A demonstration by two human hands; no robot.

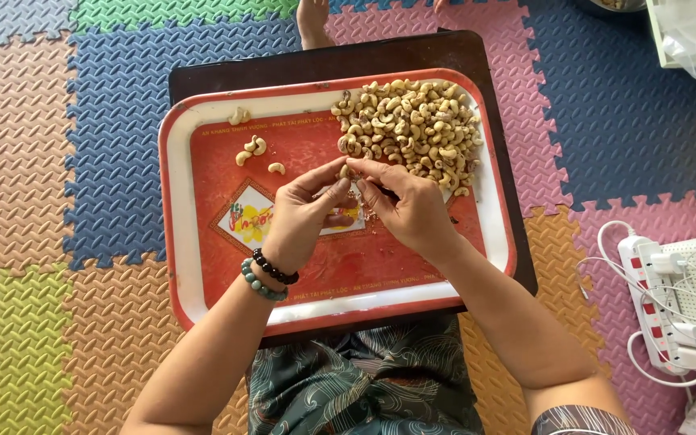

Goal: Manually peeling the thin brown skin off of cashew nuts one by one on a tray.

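the left hand (304, 213) and right hand (408, 209) meet over the middle of the red rectangular metal tray with a white rim (203, 310), both pinching 1 pale curved cashew kernel (346, 171) between fingertips. judging by the piles, the work is barely begun: 4 finished-looking kernels (253, 147) lie near the tray's far left corner, while a large heap of cashews (408, 125) fills the far right corner. brown skin flakes (370, 214) litter the centre. a white power strip with cables (670, 310) sits well apart on the foam floor mat; nothing blocks the hands.
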